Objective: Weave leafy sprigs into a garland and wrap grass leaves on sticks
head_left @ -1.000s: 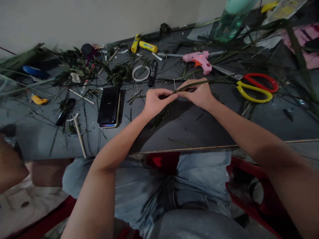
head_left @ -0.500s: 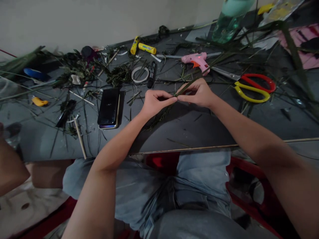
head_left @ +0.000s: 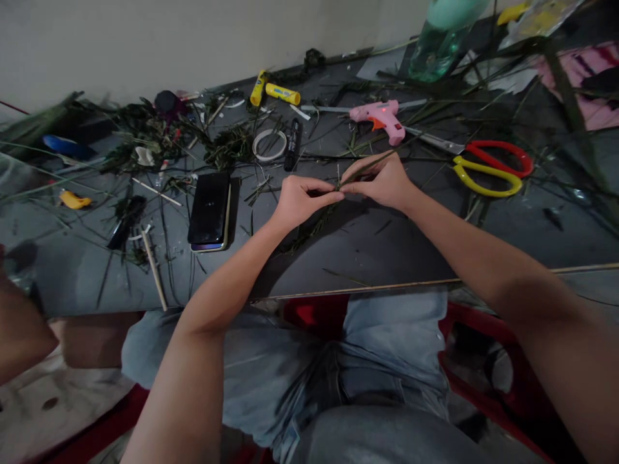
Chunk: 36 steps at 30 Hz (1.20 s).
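Observation:
My left hand (head_left: 300,200) is closed in a pinch above the front part of the table, gripping a plaited strand of green leaf strips (head_left: 316,225) that hangs below and behind the fingers. Fingertip to fingertip with it, my right hand (head_left: 384,183) pinches a long flat green leaf strip (head_left: 370,165) running up to the right over the fingers. Where the strips cross between the fingertips is partly hidden. Just beyond my right hand lies a pink glue gun (head_left: 380,117). Scissors (head_left: 488,185) with red and yellow handles rest to its right.
Two stacked phones (head_left: 209,209) lie left of my hands. Behind are a black marker (head_left: 293,145), a white tape ring (head_left: 269,145) and yellow glue sticks (head_left: 283,94). A green bottle (head_left: 435,51) stands at the back. Leaf scraps litter the table (head_left: 387,254). Another person's arm (head_left: 24,322) is at left.
The leaf strip at my right hand has turned and now shows narrower, lying lower over the fingers. My hands have otherwise barely moved; the view has shifted slightly.

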### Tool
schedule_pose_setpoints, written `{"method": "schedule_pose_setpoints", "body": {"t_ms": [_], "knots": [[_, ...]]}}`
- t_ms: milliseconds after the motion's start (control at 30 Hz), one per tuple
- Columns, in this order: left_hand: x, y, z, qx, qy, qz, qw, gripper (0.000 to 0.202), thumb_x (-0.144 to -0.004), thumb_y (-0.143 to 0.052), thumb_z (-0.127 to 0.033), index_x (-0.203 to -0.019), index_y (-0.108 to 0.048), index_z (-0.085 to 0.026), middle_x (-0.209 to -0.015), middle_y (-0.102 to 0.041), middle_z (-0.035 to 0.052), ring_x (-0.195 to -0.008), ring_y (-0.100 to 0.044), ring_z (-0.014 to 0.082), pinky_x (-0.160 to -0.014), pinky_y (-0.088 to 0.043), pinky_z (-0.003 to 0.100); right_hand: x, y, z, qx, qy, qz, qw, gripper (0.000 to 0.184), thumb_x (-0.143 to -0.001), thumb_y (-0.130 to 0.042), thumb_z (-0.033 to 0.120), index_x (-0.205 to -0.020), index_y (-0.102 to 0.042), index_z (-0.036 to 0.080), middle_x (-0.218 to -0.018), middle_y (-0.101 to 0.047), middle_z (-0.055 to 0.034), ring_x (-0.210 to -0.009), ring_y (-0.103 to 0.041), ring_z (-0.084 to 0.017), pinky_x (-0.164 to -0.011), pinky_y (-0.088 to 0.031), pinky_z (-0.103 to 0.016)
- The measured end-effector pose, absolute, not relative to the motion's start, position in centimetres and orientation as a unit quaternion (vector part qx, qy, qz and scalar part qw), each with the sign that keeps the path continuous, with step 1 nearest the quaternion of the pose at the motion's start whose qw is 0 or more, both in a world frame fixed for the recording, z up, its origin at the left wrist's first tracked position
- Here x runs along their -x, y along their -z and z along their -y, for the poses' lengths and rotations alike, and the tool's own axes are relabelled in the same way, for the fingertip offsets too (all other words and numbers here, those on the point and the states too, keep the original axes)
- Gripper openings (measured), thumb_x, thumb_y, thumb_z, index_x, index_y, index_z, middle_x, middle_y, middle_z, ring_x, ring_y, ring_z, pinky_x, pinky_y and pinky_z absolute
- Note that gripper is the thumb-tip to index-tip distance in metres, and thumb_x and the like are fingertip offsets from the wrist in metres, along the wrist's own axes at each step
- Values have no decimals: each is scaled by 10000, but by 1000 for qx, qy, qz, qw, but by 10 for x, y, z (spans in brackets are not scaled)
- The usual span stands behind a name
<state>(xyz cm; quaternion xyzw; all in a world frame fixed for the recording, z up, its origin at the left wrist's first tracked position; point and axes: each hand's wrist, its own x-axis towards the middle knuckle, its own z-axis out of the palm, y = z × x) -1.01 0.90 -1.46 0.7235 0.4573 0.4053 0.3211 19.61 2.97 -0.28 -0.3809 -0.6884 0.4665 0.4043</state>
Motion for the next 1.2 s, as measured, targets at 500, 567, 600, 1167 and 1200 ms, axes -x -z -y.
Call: {"method": "schedule_pose_setpoints", "body": {"t_ms": [500, 567, 600, 1167, 1200], "knots": [[-1, 13, 5, -714, -441, -471, 274, 142, -763, -787, -299, -683, -762, -185, -651, -756, 15, -620, -659, 124, -574, -484, 234, -195, 3, -30, 395, -508, 660, 388, 360, -562, -934, 369, -729, -681, 173, -685, -657, -43, -594, -584, -129, -479, -509, -255], [-2, 12, 7, -710, -451, -472, 264, 131, -768, -782, -297, -691, -770, -192, -666, -766, 16, -623, -667, 123, -574, -488, 231, -193, 4, -29, 400, -534, 640, 382, 372, -569, -936, 377, -741, -673, 177, -661, -644, -31, -540, -551, -112, -447, -490, -255], [-3, 11, 9, -708, -453, -476, 260, 122, -770, -780, -295, -698, -774, -197, -676, -771, 15, -627, -672, 124, -580, -495, 231, -192, 5, -29, 400, -546, 631, 379, 381, -571, -937, 390, -738, -667, 180, -644, -637, -26, -521, -540, -107, -437, -485, -256], [-1, 21, -13, -502, -444, -451, 589, 185, -562, -887, -279, -544, -726, -191, -517, -641, -31, -436, -447, 29, -433, -313, 192, -224, -1, -41, 470, 17, 804, 365, 546, -937, -524, 631, -1385, -596, 326, -1451, -588, -88, -1505, -379, -336, -1239, -325, -562], [-1, 20, -13, -496, -447, -454, 590, 190, -558, -889, -293, -546, -728, -193, -500, -625, -37, -420, -427, 23, -420, -293, 190, -224, 1, -41, 483, 36, 788, 381, 569, -938, -512, 640, -1387, -594, 299, -1459, -576, -109, -1518, -354, -351, -1242, -301, -587]]}}
